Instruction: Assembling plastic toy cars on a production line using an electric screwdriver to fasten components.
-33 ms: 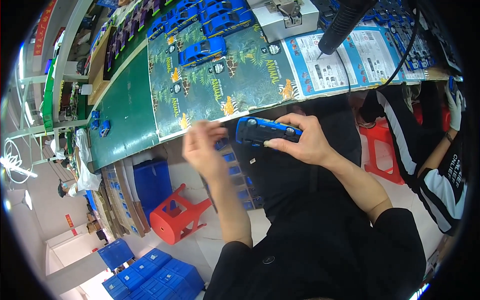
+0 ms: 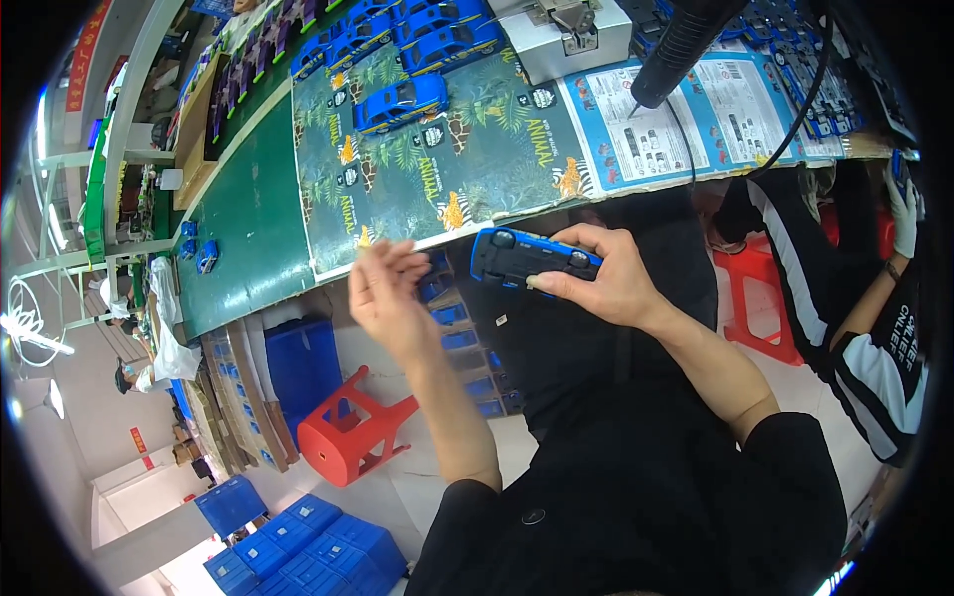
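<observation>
My right hand grips a blue toy car at one end, its dark underside and wheels turned toward me, above my lap. Just left of the car, my left hand hovers apart from it. Its fingers are loosely bent and spread, and nothing shows in them. On the bench, a single blue toy car rests on green printed sheets. More blue toy cars stand grouped behind it.
A black electric screwdriver hangs over the bench beside a white metal device. Dark car parts lie at the far right. Red stools stand at both sides. A co-worker's gloved hand is at the right edge.
My left hand has shifted slightly left, away from the car, and its fingers look more spread. The car in my right hand has hardly moved.
</observation>
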Demonstrator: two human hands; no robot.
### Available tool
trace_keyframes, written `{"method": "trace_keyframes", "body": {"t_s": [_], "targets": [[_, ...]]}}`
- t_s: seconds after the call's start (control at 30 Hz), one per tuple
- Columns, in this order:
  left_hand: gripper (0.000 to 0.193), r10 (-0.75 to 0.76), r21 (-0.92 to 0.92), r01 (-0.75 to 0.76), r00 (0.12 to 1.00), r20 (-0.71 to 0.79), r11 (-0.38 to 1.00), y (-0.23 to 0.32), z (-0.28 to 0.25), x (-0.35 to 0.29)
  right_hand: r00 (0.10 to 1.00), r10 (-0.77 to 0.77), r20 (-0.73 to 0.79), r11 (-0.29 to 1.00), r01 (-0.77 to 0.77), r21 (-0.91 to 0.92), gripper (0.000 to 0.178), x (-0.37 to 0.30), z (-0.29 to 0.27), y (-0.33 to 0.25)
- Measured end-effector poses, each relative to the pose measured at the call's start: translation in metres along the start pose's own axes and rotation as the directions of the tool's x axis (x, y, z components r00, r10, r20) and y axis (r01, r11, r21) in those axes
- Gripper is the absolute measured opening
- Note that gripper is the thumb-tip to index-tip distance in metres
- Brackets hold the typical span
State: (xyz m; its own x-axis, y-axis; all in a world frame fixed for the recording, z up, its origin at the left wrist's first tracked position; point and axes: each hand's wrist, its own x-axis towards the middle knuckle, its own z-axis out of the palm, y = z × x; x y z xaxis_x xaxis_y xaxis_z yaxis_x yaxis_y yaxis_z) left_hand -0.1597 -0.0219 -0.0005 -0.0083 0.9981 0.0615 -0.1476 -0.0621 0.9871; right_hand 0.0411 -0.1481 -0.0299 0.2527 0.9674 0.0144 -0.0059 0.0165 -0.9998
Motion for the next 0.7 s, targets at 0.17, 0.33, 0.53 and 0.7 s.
{"method": "trace_keyframes", "body": {"t_s": [0.17, 0.33, 0.53, 0.7], "targets": [[0.047, -0.137, 0.161, 0.078, 0.906, 0.4, 0.984, 0.004, 0.023, -0.03, 0.99, 0.14, -0.017, 0.98, -0.136, 0.145, 0.04, 0.0, 0.005, 0.012], [0.039, -0.213, 0.024, 0.223, 0.887, 0.41, 0.975, -0.024, 0.032, -0.042, 0.966, 0.247, 0.076, 0.915, -0.258, 0.311, 0.032, 0.001, 0.005, 0.002], [0.035, -0.268, 0.1, 0.249, 0.865, 0.424, 0.963, -0.013, 0.03, -0.032, 0.809, 0.281, 0.517, 0.897, -0.413, 0.157, 0.041, 0.017, -0.026, -0.006], [0.029, -0.24, 0.015, 0.255, 0.889, 0.391, 0.967, -0.013, 0.019, -0.021, 0.782, 0.067, 0.62, 0.958, -0.225, 0.18, 0.064, 0.016, -0.048, -0.007]]}}
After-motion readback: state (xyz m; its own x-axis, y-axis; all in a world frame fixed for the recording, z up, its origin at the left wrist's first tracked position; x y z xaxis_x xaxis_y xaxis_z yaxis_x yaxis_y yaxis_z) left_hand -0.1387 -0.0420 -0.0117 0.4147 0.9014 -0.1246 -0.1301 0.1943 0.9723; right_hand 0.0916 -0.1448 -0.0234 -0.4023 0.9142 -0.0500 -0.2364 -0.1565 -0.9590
